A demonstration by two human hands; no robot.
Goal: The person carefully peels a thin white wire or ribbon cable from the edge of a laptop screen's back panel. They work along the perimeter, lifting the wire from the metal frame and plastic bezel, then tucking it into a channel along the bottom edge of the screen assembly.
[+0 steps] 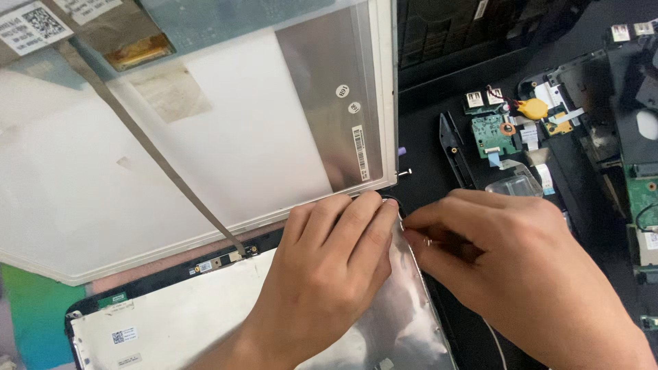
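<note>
a white screen panel [171, 171] lies upturned, with a white barcode label [360, 152] near its right edge.

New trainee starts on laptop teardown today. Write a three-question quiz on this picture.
1. True or false: the left hand rests on the corner where the lifted screen panel meets the lid shell.
2. What is the right hand doing? A) pinching something small beside the left fingertips, B) lifting the green circuit board, C) lying flat on the black surface.
3. What colour is the round coin cell near the circuit board?

Key: 1 true. 2 A. 3 yellow.
</note>
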